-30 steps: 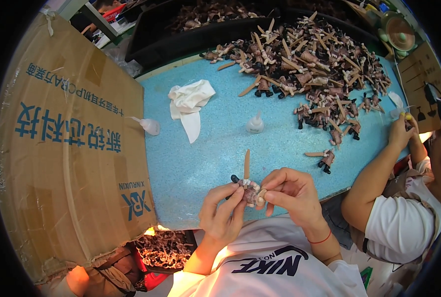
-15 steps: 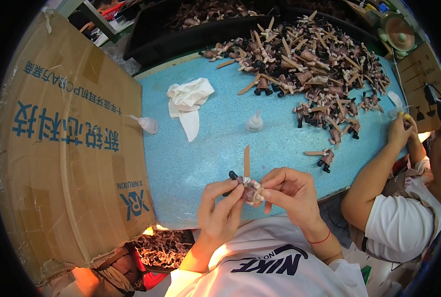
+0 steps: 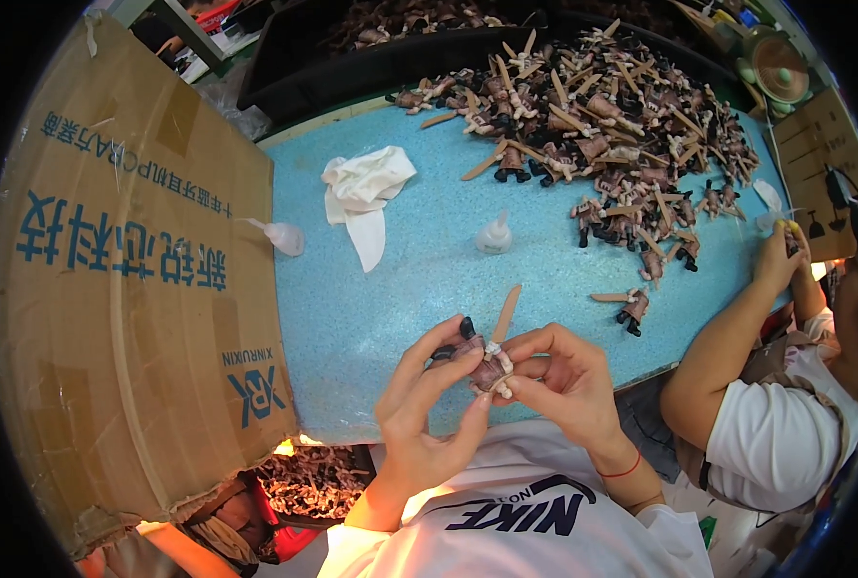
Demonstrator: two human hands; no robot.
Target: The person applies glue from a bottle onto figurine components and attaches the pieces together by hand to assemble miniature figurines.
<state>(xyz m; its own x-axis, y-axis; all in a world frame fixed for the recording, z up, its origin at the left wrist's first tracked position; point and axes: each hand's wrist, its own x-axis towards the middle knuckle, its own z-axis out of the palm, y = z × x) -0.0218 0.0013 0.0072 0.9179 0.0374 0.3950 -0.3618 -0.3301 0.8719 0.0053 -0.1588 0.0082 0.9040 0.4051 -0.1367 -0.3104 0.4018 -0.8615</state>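
Between my two hands, above the near edge of the blue table, is a small toy figure with a brown body, black boots and a long tan blade. My left hand grips its body and boot end between thumb and fingers. The thumb and fingers of my right hand pinch the figure's other end, by its pale arm parts. The blade points up and to the right. Part of the figure is hidden behind my fingers.
A heap of similar figures covers the far right; one lone figure lies nearer. A white cloth and two squeeze bottles rest mid-table. A cardboard box walls the left. A co-worker's hands are at the right.
The figure has turned in my hands, its blade swinging from upright to leaning right. My left fingers have shifted along its body, with the thumb now lower.
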